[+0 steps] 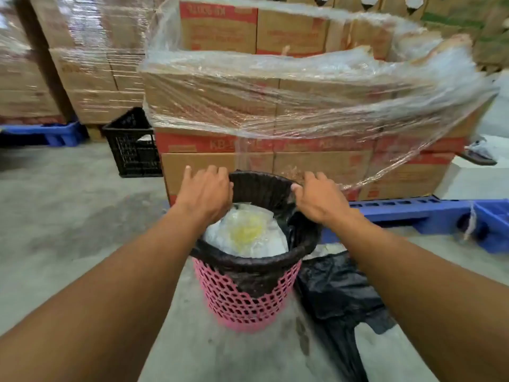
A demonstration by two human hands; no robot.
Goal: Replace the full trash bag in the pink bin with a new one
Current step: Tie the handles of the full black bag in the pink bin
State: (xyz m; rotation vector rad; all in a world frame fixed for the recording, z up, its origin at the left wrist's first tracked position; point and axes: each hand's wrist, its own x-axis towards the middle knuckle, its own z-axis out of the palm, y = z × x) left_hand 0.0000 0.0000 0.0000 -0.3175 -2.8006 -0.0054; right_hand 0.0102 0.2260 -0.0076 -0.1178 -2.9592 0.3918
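A pink lattice bin (242,301) stands on the concrete floor in front of me. A black trash bag (256,271) lines it, folded over the rim, and holds white and yellowish plastic waste (248,232). My left hand (205,191) rests on the far left rim, thumb hooked at the bag's edge. At the right rim, my right hand (321,197) pinches the bag's edge. A second black bag (338,290) lies flat on the floor to the right of the bin.
A shrink-wrapped stack of cardboard boxes (275,106) on a blue pallet (413,213) stands just behind the bin. A black crate (132,144) sits to the left of it. More wrapped boxes fill the back left. Concrete floor spreads left.
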